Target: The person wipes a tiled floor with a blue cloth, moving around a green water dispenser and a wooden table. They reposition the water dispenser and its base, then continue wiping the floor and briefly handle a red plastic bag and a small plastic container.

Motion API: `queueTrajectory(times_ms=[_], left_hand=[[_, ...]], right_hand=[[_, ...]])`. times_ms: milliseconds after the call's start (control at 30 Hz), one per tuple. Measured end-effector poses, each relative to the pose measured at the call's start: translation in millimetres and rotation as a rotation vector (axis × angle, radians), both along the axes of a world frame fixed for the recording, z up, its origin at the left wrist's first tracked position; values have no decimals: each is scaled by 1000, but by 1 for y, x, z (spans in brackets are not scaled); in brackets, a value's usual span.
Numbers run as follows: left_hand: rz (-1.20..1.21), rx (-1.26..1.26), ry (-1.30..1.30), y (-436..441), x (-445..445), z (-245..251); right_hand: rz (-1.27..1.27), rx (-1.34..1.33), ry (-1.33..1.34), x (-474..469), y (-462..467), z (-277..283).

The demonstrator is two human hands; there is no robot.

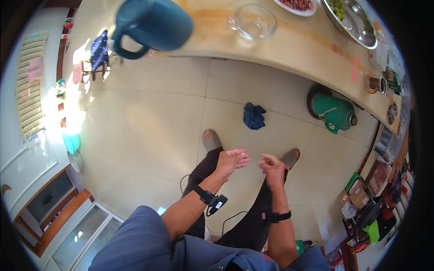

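Note:
My left hand (233, 162) hangs over the tiled floor (159, 111) with its fingers drawn together and the thumb against them. I see nothing in it. To its right is my right hand (273, 168), a little blurred, its fingers loosely bent with a gap between forefinger and thumb. Nothing shows in that hand either. The two hands are apart. Beyond them a crumpled dark blue cloth (254, 116) lies on the floor. Black straps with small devices are around both wrists, the left device (217, 203) showing most clearly.
Ahead, a table (210, 40) bears a large blue mug (159, 25), a glass cup (256, 23), a plate (307, 13) of reddish pieces and a steel basin (364, 34) with green fruit. A green thermos flask (334, 110) stands below its edge. Cables hang near my legs.

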State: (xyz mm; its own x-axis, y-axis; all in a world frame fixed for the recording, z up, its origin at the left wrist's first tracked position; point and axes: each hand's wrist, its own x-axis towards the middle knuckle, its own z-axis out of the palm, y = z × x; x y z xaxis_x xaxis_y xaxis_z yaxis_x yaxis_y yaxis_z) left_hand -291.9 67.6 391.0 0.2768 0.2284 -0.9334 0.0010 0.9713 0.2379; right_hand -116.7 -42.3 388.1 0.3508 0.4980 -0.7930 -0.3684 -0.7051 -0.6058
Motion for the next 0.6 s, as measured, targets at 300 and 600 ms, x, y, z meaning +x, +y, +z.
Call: queueTrajectory(times_ms=[300,600], left_hand=[[108,14,30,48,-93,69],[190,46,17,73,-155,126]], right_hand=[[334,192,-395,-154,103,98],[734,425,-912,-216,135,165]])
